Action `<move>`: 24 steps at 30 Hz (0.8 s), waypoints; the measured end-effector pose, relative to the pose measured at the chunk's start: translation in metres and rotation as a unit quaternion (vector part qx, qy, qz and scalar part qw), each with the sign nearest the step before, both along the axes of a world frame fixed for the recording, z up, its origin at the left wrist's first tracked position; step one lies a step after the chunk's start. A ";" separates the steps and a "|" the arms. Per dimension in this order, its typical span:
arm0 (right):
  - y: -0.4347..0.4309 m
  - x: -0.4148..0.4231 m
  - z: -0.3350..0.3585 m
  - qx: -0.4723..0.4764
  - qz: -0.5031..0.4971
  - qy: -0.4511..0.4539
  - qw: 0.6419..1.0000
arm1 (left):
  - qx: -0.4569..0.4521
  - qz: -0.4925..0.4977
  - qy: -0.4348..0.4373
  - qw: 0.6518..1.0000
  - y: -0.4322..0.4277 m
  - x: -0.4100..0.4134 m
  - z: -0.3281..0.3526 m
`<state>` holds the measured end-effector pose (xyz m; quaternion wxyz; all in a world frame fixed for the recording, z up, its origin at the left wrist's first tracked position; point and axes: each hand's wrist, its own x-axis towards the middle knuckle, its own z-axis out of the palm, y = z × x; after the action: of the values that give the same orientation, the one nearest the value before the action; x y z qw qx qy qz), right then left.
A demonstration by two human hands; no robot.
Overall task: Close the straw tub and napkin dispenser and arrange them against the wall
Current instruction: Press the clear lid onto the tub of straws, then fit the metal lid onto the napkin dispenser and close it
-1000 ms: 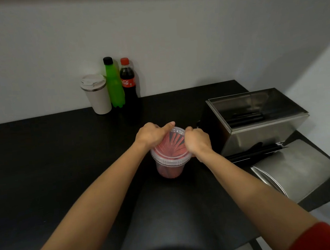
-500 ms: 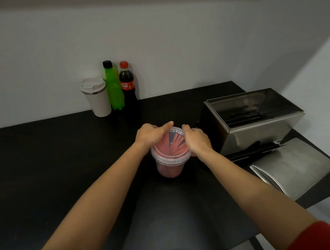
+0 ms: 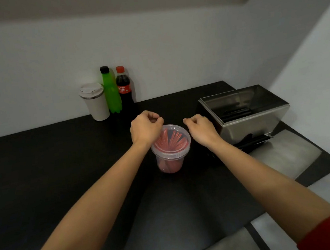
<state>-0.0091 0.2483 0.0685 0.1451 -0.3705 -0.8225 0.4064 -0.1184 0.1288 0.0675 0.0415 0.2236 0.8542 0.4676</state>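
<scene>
A clear plastic straw tub (image 3: 170, 150) full of red straws stands mid-table with its clear lid on top. My left hand (image 3: 145, 126) hovers over the tub's far-left rim, fingers curled, holding nothing. My right hand (image 3: 201, 129) is just right of the tub, apart from it, fingers curled and empty. The steel napkin dispenser (image 3: 245, 115) stands open at the right, black napkins visible inside. Its hinged steel lid (image 3: 283, 153) lies folded down toward the table's near right edge.
Against the back wall stand a white travel cup (image 3: 95, 101), a green bottle (image 3: 111, 91) and a cola bottle (image 3: 125, 90). The black table (image 3: 43, 166) ends at a right edge near the dispenser lid. A side wall rises at the right.
Both hands were pressing on the tub's lid; they have now lifted off and moved apart, the right hand swinging rightward. The tub stays in place with the lid on.
</scene>
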 end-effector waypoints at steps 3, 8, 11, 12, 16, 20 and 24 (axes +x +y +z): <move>-0.005 0.014 0.003 0.012 0.011 0.003 1.000 | 0.017 -0.034 0.038 0.999 -0.003 0.014 0.002; -0.015 0.043 0.003 0.073 0.011 0.062 0.995 | 0.036 -0.092 0.094 0.991 -0.003 0.042 0.010; -0.019 0.064 0.003 0.121 0.007 0.092 0.988 | 0.045 -0.127 0.112 0.985 -0.001 0.063 0.016; -0.019 0.072 0.003 0.132 0.001 0.095 0.987 | 0.046 -0.139 0.116 0.982 0.000 0.072 0.017; -0.008 0.111 0.005 0.150 -0.017 0.067 0.986 | 0.044 -0.185 0.116 0.975 0.008 0.108 0.021; 0.012 0.159 0.005 0.140 -0.042 0.030 0.989 | 0.044 -0.208 0.100 0.972 0.022 0.152 0.021; 0.038 0.213 -0.003 0.127 -0.067 0.002 0.990 | 0.027 -0.217 0.094 0.971 0.041 0.196 0.010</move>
<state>0.2037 0.2858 0.0653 0.2192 -0.4024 -0.8406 0.2888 0.0772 0.1700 0.0775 0.0554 0.4475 0.7722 0.4475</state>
